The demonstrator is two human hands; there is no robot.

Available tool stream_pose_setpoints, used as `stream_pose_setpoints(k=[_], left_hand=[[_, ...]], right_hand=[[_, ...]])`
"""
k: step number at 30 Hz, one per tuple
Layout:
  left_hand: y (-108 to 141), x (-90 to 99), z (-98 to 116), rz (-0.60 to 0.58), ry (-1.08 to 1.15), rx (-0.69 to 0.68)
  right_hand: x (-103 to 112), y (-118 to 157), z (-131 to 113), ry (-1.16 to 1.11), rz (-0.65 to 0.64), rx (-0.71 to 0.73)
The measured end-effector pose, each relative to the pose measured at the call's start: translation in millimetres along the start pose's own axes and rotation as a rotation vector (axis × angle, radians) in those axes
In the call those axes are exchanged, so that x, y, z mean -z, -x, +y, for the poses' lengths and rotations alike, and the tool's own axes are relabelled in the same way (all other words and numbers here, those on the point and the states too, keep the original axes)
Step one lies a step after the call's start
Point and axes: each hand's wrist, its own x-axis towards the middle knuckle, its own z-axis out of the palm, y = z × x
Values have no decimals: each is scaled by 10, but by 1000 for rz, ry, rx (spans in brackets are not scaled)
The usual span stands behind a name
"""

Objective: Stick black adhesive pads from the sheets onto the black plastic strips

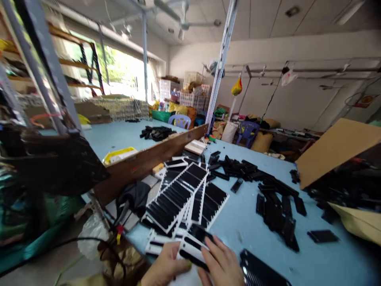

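My left hand (166, 265) grips the near-left edge of a white slotted plate (193, 243), with its thumb lying along the front. From the other side, my right hand (224, 262) holds the same plate, its fingers bent over the top near a black flat piece (200, 231). Just beyond lies an overlapping pile of white toothed-edge plates (177, 194) filled with rows of black strips. Beside my right hand rests a larger black ribbed piece (262, 270), partly cut off by the bottom edge.
Loose black pieces (276, 210) lie heaped across the blue tabletop (238, 222). A cardboard flap (336, 153) rises at right. A wooden divider (143, 161) runs along the left, with dark cloth (133, 198) near it. A metal post (220, 67) stands at the far end.
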Motion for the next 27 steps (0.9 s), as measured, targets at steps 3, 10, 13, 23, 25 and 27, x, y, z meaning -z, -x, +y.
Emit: stream_pose_setpoints(k=[3, 10, 13, 23, 25, 27], left_hand=[[167, 59, -195, 91, 74, 67], [400, 139, -262, 150, 139, 164], [398, 112, -317, 244, 118, 176], [247, -24, -417, 306, -24, 135], [228, -14, -433, 306, -43, 132], [223, -3, -452, 315, -52, 139]], right_hand=[[-260, 286, -194, -72, -209, -161], [-330, 506, -208, -140, -269, -351], [-323, 478, -243, -190, -241, -347], [-415, 423, -215, -558, -136, -620], [-399, 393, -207, -635, -142, -673], [-389, 359, -219, -712, -159, -721]])
